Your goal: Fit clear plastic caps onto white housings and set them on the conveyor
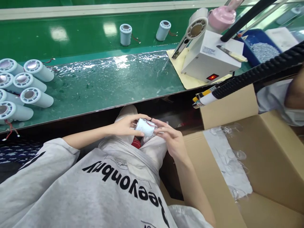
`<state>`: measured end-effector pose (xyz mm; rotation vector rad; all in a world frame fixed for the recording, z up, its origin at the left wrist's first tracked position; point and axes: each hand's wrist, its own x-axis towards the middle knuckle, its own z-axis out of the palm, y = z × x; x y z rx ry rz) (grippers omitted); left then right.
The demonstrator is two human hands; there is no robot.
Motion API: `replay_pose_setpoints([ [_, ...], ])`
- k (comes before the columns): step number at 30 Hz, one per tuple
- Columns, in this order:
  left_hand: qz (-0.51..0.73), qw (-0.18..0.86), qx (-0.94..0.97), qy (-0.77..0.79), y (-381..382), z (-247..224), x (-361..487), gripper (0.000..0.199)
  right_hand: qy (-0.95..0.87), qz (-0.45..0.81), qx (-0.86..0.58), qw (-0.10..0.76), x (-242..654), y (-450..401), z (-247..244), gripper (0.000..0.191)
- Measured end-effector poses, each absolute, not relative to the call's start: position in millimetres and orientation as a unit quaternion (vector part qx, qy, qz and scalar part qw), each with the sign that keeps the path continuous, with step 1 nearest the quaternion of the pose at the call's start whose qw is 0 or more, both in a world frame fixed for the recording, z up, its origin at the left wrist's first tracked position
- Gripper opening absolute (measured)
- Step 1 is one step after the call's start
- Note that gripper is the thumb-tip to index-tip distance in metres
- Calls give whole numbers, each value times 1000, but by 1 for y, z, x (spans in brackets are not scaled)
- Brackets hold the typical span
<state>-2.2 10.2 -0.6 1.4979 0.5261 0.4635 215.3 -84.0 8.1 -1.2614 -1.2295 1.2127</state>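
Over the lap, between both hands, is a light blue cylinder [145, 127] with what looks like clear plastic around it and a thin red wire on top. My left hand [128, 125] grips its left end, thumb below and fingers above. At its right end, the bent fingers of my right hand [169, 134] pinch the cylinder or the clear plastic. Similar blue cylinders [36, 97] with silvery round ends lie grouped at the bench's left. Two more stand upright on the green surface, one at the centre [125, 35] and one further right [163, 31].
A white box-shaped device [211, 57] with a red switch and a knife on top stands on the bench [114, 82]. A black ribbed hose crosses the right side. An open cardboard box [273, 158] holds clear plastic pieces. Another person's arm [294, 91] shows at right.
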Motion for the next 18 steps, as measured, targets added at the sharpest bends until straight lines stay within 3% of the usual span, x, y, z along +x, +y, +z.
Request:
replay_pose_setpoints([
  [2,206,729,603,248,7,-1,-3,64,-618,400,-504,452,216,-88,10,30],
  [4,194,752,581,243,6,0,-4,64,-685,312,-493,436,217,-91,10,37],
  [6,179,757,587,224,7,3,-5,68,-707,283,-480,436,218,-94,10,37],
  [10,168,721,645,189,9,10,-8,77,-682,336,-475,443,219,-98,9,40],
  [18,194,627,739,152,9,16,-10,73,-576,468,-493,454,219,-104,17,44],
])
